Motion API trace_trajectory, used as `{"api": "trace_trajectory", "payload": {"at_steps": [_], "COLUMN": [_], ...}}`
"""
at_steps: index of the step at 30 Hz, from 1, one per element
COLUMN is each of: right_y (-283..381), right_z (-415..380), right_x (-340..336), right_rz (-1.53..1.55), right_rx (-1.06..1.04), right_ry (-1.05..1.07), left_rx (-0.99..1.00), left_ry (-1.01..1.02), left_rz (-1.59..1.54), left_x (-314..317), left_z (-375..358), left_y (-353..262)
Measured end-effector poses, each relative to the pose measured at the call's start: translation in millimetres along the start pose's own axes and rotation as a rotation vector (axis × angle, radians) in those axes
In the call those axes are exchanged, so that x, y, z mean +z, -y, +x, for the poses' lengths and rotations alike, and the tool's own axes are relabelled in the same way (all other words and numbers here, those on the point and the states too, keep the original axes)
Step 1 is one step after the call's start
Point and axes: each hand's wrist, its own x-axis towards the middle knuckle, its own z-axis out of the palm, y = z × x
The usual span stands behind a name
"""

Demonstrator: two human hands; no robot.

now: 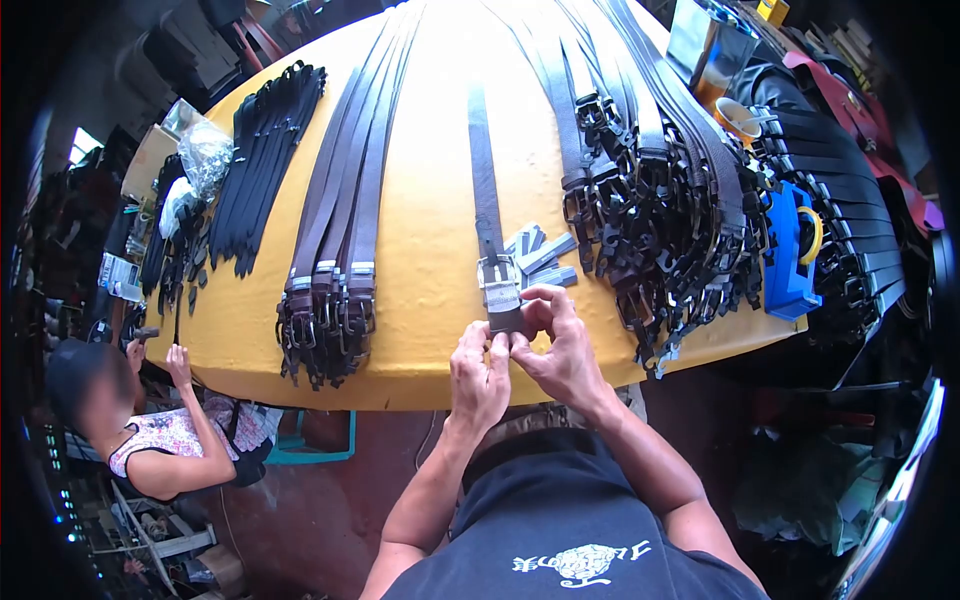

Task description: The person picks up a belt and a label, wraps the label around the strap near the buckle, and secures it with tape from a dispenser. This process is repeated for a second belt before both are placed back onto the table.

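Observation:
A dark brown belt [484, 180] runs away from me down the middle of the yellow table, its metal buckle [497, 272] close to my hands. A pale grey band or label [502, 296] lies across the belt near that buckle. My left hand [480, 370] pinches the dark near end of the belt from the left. From the right, my right hand [556, 350] grips the same end, with thumb and fingers closed. The fingertips of both hands almost meet. Just beyond my right hand is a loose pile of grey strips [545, 258].
Bundled buckled belts [335, 230] lie left, with black straps [265, 165] beyond. A large belt heap [660, 190] covers the right side, beside a blue tape dispenser [790, 250] and a cup [737, 120]. Another person [180, 445] sits at the left edge of the yellow-covered table [430, 340].

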Motion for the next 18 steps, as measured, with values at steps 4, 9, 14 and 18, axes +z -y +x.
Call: {"api": "trace_trajectory", "payload": {"at_steps": [4,9,14,18], "right_y": [1.4,-1.7,-9.6,-5.1], "right_z": [0.0,2.3,1.9,-0.8], "right_x": [-1.5,-2.4,-1.5,-3.1], "right_rz": [0.003,0.103,0.317,0.228], "right_rx": [0.008,0.061,0.182,0.077], "right_ry": [0.030,0.053,0.023,0.041], "left_rx": [0.010,0.077,-0.018,0.007], "left_ry": [-0.006,0.045,0.082,0.081], "left_rz": [0.069,0.108,0.021,0.066], "left_x": [-0.1,-5.2,-18.8,-19.8], "left_z": [0.2,-1.3,0.0,5.7], "left_y": [-3.9,-7.6,-7.3,-10.7]}}
